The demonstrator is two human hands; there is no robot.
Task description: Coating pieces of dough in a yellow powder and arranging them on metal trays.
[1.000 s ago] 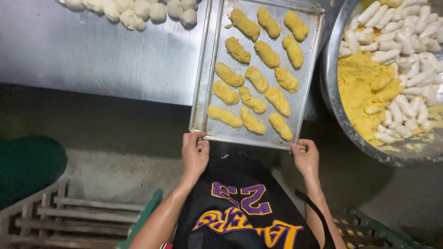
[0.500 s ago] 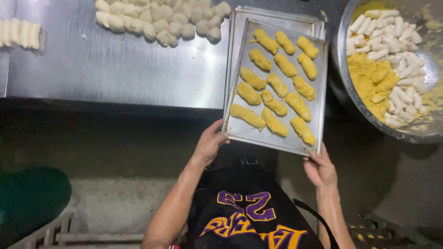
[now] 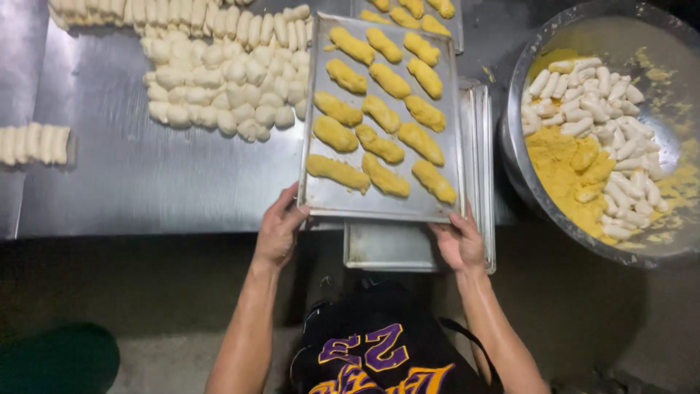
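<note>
A metal baking tray (image 3: 379, 206) carries several yellow crumb-coated dough pieces (image 3: 379, 117) in rows. My left hand (image 3: 279, 232) grips its near left corner. Its near right corner is held by my right hand (image 3: 459, 244). The tray sits over a stack of empty trays (image 3: 408, 252) at the edge of the steel table (image 3: 146, 175). Another tray with coated pieces (image 3: 408, 14) lies just beyond it.
White uncoated dough pieces (image 3: 219, 80) are piled on the table to the left, with a smaller row (image 3: 33, 144) at far left. A large metal bowl (image 3: 525, 182) on the right holds yellow crumbs and more white pieces. Dark floor lies below the table edge.
The tray with coated pieces has moved forward and left onto the table, over the stacked trays. Both hands stayed on its near edge. The view has shifted closer to the table.
</note>
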